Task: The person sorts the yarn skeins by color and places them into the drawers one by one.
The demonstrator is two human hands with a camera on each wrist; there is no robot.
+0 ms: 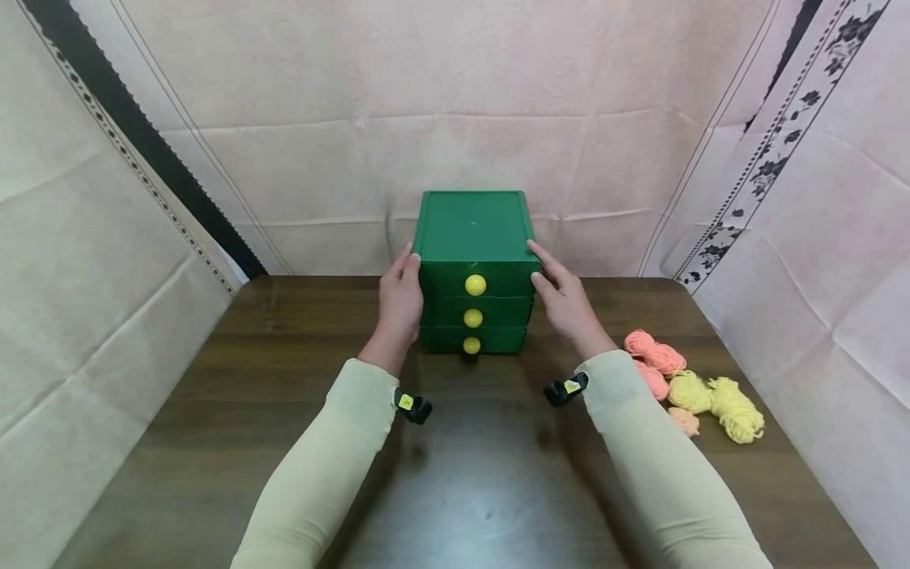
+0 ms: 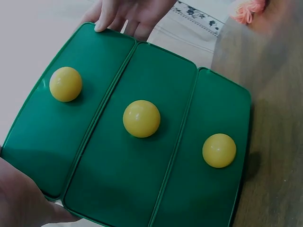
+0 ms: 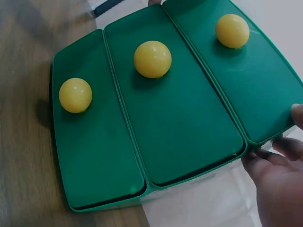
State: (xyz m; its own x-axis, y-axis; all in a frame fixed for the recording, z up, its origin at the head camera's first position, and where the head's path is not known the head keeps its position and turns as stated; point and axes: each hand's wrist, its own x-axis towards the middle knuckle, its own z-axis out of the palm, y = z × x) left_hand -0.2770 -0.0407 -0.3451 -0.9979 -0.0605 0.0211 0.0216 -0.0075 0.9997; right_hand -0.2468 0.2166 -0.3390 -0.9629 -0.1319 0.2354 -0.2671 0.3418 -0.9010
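Observation:
A green box with three stacked drawers stands at the far side of the table, each drawer front bearing a round yellow knob. All three drawers look closed. My left hand holds the box's left side, its thumb near the top front corner. On the opposite side my right hand grips the box near the top front edge. In the right wrist view, the right thumb lies at the front edge and the other fingers bend against the side wall. The left wrist view shows the three knobs between both hands.
Several small skeins of yarn lie at the table's right side: coral ones, yellow ones and a peach one. Pale cloth hangs behind the dark wooden table and along both sides.

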